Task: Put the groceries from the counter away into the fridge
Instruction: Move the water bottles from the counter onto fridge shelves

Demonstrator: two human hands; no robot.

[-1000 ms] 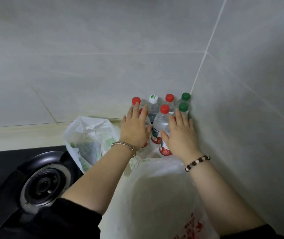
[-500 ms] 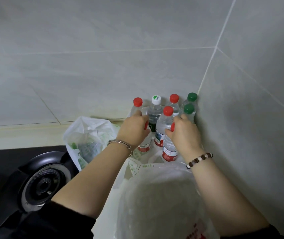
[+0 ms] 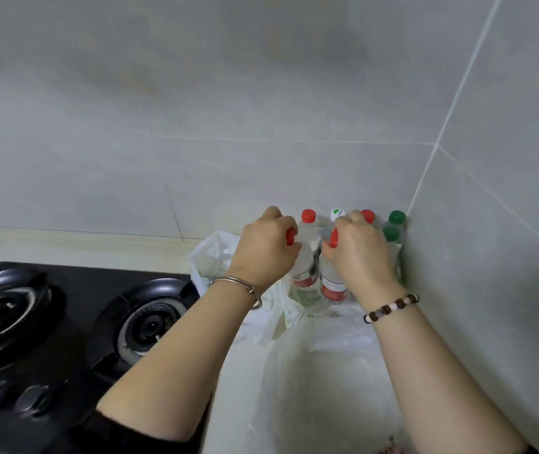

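Note:
Several clear water bottles stand clustered in the counter's back right corner. My left hand (image 3: 266,249) grips the neck of one red-capped bottle (image 3: 304,271). My right hand (image 3: 359,253) grips the neck of another red-capped bottle (image 3: 332,283) beside it. Behind them stand a red-capped bottle (image 3: 308,217), a white-capped bottle (image 3: 337,213), another red cap (image 3: 369,215) and two green-capped bottles (image 3: 395,224) against the right wall. The fridge is not in view.
A white plastic bag (image 3: 212,260) sits left of the bottles, and a larger translucent bag (image 3: 323,381) lies in front of them. A black gas hob (image 3: 65,322) with two burners fills the left. Tiled walls (image 3: 491,257) close the corner at the back and right.
Both hands went from resting flat on the bottles to curling round the necks of two red-capped bottles. The view has swung left, bringing the second burner into sight.

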